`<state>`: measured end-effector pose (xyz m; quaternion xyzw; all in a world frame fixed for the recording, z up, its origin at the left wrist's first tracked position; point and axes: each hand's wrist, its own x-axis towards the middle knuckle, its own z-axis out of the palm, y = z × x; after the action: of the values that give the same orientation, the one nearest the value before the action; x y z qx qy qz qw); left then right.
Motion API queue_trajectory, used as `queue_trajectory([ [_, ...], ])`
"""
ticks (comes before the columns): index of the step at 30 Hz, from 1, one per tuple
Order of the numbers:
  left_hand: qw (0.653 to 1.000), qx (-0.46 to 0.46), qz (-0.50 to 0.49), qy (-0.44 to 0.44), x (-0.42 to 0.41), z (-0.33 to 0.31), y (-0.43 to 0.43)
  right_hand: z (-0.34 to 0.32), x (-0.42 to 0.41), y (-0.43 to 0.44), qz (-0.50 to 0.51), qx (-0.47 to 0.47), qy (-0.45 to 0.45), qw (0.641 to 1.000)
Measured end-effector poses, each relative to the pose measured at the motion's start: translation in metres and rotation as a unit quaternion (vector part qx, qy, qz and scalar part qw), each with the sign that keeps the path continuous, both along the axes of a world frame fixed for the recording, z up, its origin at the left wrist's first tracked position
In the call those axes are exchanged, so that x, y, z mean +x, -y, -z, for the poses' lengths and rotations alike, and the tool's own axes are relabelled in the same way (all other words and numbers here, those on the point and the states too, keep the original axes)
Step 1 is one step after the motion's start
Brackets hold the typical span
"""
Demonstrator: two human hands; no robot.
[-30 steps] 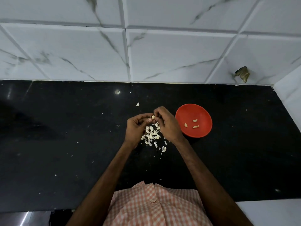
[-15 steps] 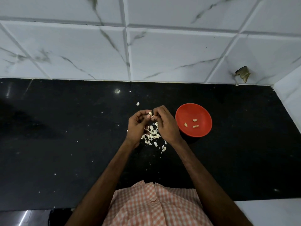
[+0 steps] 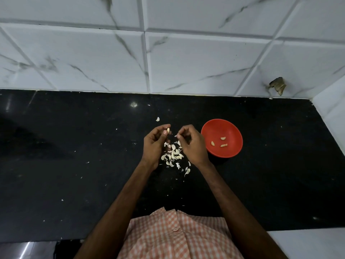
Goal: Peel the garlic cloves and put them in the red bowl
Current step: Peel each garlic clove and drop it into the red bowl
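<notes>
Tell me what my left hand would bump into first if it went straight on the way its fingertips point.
Probably the right hand, which pinches a scrap of peel: the left hand, pinching a garlic clove, aims its fingertips across a small gap at it. Whether both are level is unclear.

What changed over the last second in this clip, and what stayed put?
The hands drew apart: the left hand keeps the garlic clove pinched at its fingertips, while the right hand pulled away rightward pinching a scrap of skin. The red bowl with its three peeled cloves and the pile of garlic on the counter stayed put.
</notes>
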<state>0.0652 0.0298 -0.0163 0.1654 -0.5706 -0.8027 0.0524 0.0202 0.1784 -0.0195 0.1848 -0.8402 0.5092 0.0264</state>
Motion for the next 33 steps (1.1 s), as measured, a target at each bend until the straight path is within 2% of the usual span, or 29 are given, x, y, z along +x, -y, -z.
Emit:
queue_trajectory([
  [7,1.000,-0.004,-0.010,0.008,-0.003,0.001,-0.002,0.003,-0.003,0.001,-0.007,0.097,0.003,0.995],
  [12,1.000,-0.008,-0.011,0.006,-0.003,0.001,-0.002,-0.006,-0.005,0.006,0.016,0.065,-0.025,0.997],
  [19,0.999,-0.031,-0.011,0.010,-0.004,0.004,0.000,-0.013,-0.006,0.009,-0.019,0.039,-0.050,0.998],
  [26,0.998,-0.070,-0.004,0.004,-0.004,0.000,0.000,-0.013,-0.006,0.005,-0.038,0.062,-0.064,0.995],
  [33,0.990,-0.139,0.009,-0.021,-0.005,-0.009,0.002,-0.016,-0.008,0.003,-0.054,0.123,-0.122,0.983],
])
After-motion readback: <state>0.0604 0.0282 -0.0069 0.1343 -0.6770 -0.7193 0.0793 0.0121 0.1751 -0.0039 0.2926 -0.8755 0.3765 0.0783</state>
